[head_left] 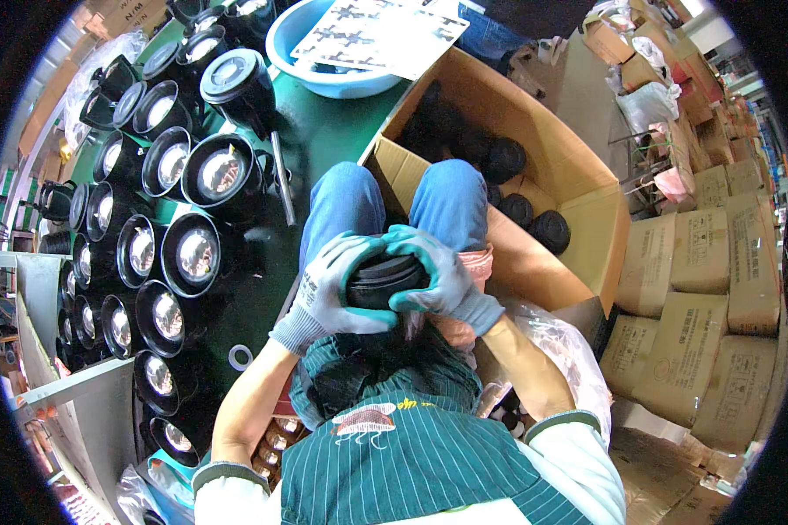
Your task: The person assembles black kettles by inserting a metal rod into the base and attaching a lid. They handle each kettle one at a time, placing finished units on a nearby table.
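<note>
1. Black round part — near the knees, beyond the tabletop's right edge, longer axis running left to right.
2. Left hand, right hand — half-curled, gripping its sides, thumbs nearest the apron.

There are two gloved hands: one left hand in a grey and teal glove and one right hand in a matching glove. Between them is one round, ribbed black piece. One open tan cardboard box contains at least three round black pieces; the shadowed ones cannot be counted. On one green-topped table are at least twelve black bowl-shaped parts with mirror-bright insides, at least three flat, round grey-black lids, one straight silver metal rod, one flat white ring and one round light-blue plastic basin. At least six brown cardboard cartons are stacked.
</note>
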`<state>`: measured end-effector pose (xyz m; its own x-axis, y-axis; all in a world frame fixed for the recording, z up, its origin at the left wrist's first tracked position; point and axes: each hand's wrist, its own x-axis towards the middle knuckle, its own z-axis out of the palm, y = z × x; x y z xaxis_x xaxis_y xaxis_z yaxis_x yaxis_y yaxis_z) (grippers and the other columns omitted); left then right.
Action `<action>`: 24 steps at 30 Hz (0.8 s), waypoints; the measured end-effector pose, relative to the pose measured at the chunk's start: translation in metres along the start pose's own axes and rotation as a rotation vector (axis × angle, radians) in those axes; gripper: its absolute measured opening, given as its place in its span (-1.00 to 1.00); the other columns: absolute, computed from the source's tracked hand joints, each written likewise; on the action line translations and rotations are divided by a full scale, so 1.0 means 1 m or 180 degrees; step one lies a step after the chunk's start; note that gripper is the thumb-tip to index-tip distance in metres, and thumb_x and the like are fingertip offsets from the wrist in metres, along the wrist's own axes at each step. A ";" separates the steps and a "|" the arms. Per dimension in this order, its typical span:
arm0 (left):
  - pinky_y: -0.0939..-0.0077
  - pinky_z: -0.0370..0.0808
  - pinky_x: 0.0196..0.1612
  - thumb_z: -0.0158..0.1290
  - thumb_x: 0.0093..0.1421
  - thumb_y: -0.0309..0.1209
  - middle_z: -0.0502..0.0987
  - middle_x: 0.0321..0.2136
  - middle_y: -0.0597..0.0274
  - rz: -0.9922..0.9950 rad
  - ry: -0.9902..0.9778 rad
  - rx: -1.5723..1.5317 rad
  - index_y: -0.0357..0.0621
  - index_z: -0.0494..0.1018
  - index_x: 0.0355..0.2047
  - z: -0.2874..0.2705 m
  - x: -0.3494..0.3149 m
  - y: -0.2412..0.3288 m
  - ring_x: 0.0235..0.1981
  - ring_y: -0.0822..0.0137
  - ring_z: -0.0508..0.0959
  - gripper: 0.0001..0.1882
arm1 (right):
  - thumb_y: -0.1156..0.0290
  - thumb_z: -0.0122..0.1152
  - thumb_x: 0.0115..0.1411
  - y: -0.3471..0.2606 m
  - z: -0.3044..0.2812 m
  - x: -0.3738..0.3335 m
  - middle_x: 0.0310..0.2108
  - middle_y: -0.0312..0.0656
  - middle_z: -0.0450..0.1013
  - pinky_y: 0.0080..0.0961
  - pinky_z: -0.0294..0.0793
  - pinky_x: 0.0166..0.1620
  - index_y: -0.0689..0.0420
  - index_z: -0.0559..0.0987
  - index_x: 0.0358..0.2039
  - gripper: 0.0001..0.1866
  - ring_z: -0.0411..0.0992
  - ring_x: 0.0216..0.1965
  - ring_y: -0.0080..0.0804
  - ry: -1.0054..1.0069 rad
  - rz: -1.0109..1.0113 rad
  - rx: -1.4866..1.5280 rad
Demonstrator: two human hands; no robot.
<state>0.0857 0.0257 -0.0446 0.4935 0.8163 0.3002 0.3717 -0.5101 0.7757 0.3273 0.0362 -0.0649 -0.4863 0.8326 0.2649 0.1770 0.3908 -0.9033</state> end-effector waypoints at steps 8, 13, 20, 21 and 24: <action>-0.02 0.33 0.35 0.41 -0.01 0.02 0.60 0.05 -0.04 -0.0052 -0.0058 0.0498 -0.20 0.54 0.07 0.027 -0.009 -0.018 0.16 -0.02 0.55 -0.26 | 0.23 0.02 0.44 0.021 0.047 -0.011 -0.21 0.00 0.57 -0.25 0.51 0.00 0.27 0.52 -0.32 -0.66 0.56 -0.16 -0.07 0.1452 -0.0147 -0.0308; -0.03 0.34 0.34 0.40 0.03 0.00 0.61 0.02 -0.04 -0.0122 -0.0112 0.0442 -0.18 0.54 0.07 0.036 -0.013 -0.023 0.14 -0.02 0.57 -0.30 | 0.46 0.11 0.34 0.046 0.060 -0.026 -0.34 -0.01 0.50 -0.31 0.49 -0.13 0.28 0.52 -0.34 -0.85 0.53 -0.29 -0.08 0.1934 0.0145 -0.0489; -0.10 0.30 0.34 0.52 -0.24 0.03 0.53 0.09 -0.10 -0.0220 0.0801 0.0152 -0.28 0.47 0.12 0.043 -0.026 -0.010 0.13 -0.14 0.53 -0.03 | 0.07 -0.15 0.55 0.039 0.040 -0.021 -0.26 -0.16 0.59 -0.42 0.52 -0.06 0.23 0.60 -0.27 -0.49 0.57 -0.20 -0.35 0.1625 0.0144 0.0383; -0.09 0.32 0.33 0.52 -0.26 0.01 0.55 0.04 -0.09 -0.0336 0.0809 0.0156 -0.28 0.50 0.06 0.043 -0.028 -0.007 0.12 -0.12 0.55 -0.08 | 0.08 -0.16 0.55 0.017 0.037 -0.014 -0.25 -0.16 0.59 -0.43 0.52 -0.05 0.23 0.60 -0.26 -0.49 0.57 -0.19 -0.34 0.1667 0.0256 0.0319; -0.02 0.39 0.29 0.50 -0.20 -0.09 0.61 -0.11 -0.05 -0.0280 0.1116 -0.0448 -0.31 0.56 -0.19 0.037 -0.037 -0.008 0.05 0.00 0.58 -0.33 | 0.07 -0.15 0.54 -0.002 0.040 -0.017 -0.15 -0.11 0.59 -0.45 0.55 -0.01 0.26 0.60 -0.16 -0.50 0.58 -0.13 -0.36 0.1711 0.0377 0.0878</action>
<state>0.0939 -0.0103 -0.0827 0.1567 0.9108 0.3819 0.2770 -0.4117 0.8682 0.3007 0.0060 -0.0813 0.0354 0.9736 0.2255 -0.0594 0.2273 -0.9720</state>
